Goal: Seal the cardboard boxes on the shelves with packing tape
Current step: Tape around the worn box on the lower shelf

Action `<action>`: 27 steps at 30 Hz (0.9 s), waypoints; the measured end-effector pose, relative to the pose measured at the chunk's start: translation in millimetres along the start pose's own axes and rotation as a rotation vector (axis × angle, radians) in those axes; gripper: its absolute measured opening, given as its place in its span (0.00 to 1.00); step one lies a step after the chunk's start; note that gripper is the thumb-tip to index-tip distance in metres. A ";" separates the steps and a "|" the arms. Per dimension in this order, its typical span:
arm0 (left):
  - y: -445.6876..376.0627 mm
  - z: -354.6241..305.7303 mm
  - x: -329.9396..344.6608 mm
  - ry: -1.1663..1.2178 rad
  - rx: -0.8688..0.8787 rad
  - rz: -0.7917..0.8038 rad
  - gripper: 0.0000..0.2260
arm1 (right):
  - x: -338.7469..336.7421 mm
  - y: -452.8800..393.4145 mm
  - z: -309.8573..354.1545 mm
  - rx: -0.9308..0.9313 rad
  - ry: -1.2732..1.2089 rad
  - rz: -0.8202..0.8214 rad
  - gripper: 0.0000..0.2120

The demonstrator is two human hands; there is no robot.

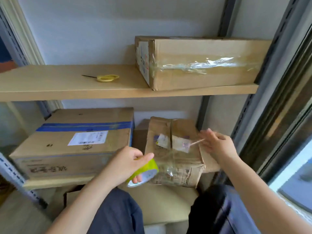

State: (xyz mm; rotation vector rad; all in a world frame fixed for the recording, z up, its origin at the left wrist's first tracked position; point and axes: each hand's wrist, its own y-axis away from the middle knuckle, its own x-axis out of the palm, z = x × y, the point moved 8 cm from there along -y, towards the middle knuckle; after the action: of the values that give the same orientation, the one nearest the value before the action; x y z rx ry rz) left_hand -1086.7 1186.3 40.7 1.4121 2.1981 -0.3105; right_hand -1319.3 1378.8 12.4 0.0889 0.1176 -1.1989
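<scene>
The left hand (125,163) has its grip curled round the yellow-green roll of packing tape (143,173), held at the front edge of the lower shelf (55,183), just before the small worn box (175,152). The right hand (217,143) pinches the clear tape end over that box's right edge. Scissors (104,78) lie on the upper shelf (67,93).

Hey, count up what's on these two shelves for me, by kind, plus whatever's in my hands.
Cardboard boxes: 3, namely top box, blue-taped box, worn box
Scissors: 1
Tape roll: 1, held in the left hand
Total: 5
</scene>
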 end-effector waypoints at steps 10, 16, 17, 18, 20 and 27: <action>16.4 14.3 102.9 0.461 -0.163 0.028 0.33 | 121.3 -122.1 4.2 -0.084 0.412 0.425 0.15; -3.8 4.3 91.1 0.607 -0.256 -0.028 0.08 | 128.6 -197.0 -7.7 -0.117 0.409 0.213 0.14; -5.5 3.4 90.1 0.585 -0.236 -0.030 0.09 | 127.8 -204.0 -5.6 -0.125 0.443 0.216 0.15; -10.5 -0.9 95.0 0.629 -0.233 -0.003 0.11 | 130.2 -207.4 -4.3 -0.123 0.510 0.257 0.16; -18.9 -15.0 112.9 0.727 -0.249 0.088 0.14 | 140.0 -210.8 -10.5 -0.123 0.648 0.358 0.21; -25.7 -7.7 118.5 0.756 -0.161 -0.051 0.21 | 154.4 -212.1 -25.7 -0.137 1.011 0.343 0.29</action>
State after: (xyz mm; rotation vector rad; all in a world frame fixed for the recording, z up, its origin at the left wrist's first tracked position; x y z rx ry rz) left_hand -1151.4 1271.2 -17.2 1.5431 2.7590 0.4562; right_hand -1462.9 1163.0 -35.8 0.5689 1.0254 -0.7056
